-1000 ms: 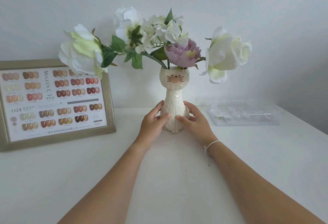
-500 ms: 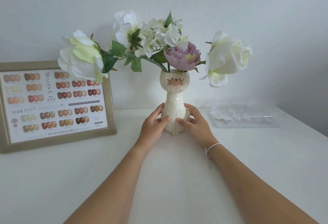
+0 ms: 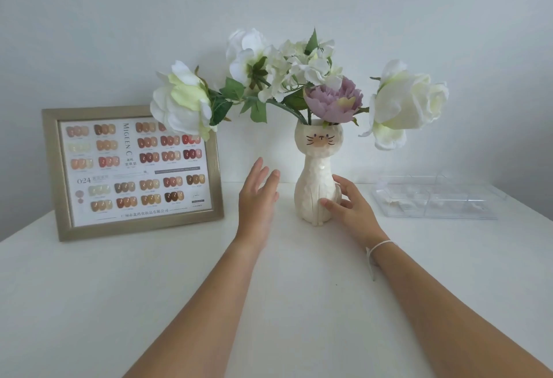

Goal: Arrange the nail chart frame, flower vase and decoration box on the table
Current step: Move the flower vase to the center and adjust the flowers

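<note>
My left hand has come off the vase since a moment ago — then both palms cupped its base, now the left hovers just beside it, fingers spread and holding nothing. My right hand is still at the vase's lower right side, fingers loosely open, thumb and fingertips touching the ceramic but no longer a real grip.

The vase stands upright on the surface, near the back wall, roughly central, its flowers fanning out wide. The frame leans upright to its left, with one white bloom overlapping the frame's top right corner from this view. The box — clear plastic, lying flat — sits to the right, well apart from the vase.

I judge the vase placement to be finishing: I'm letting go to see that it stands alone. The flowers look top-heavy, so the right hand should ease away gently, not brush the base. After that, the box seems the likely piece to adjust; it lies a touch askew to the back edge, and it would need a light two-sided hold to square it up.
</note>
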